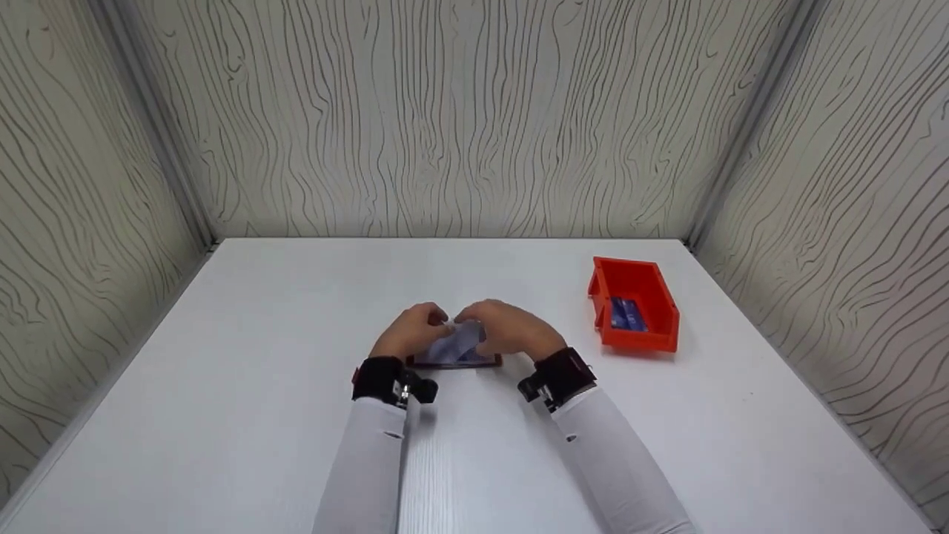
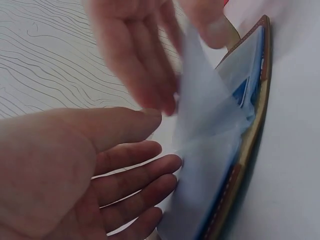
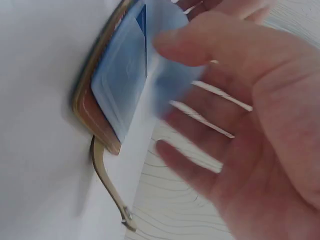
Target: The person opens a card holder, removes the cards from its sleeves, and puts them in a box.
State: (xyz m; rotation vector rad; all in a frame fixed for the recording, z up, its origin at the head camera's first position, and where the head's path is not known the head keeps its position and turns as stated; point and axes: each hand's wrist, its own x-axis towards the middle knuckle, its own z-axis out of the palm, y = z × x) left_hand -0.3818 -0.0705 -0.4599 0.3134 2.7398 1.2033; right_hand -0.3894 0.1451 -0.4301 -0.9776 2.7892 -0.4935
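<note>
A card holder (image 1: 456, 365) with a brown stitched cover lies opened out on the white table, between both hands. Its clear bluish plastic sleeves (image 2: 200, 160) stand partly raised, and a dark blue patch shows among them. My left hand (image 1: 411, 330) has its fingers loosely spread, fingertips at the outer side of the raised sleeves. Across from it, my right hand (image 1: 511, 326) has a sleeve between its thumb and its extended fingers, with a wide gap between thumb and fingers. A tan strap (image 3: 107, 180) with a metal snap sticks out from the cover.
To the right on the white table (image 1: 296, 297) stands a red plastic bin (image 1: 641, 341) holding blue packets or cards (image 1: 628, 314). Wood-grain patterned panels (image 1: 460, 126) enclose the table at the back and both sides.
</note>
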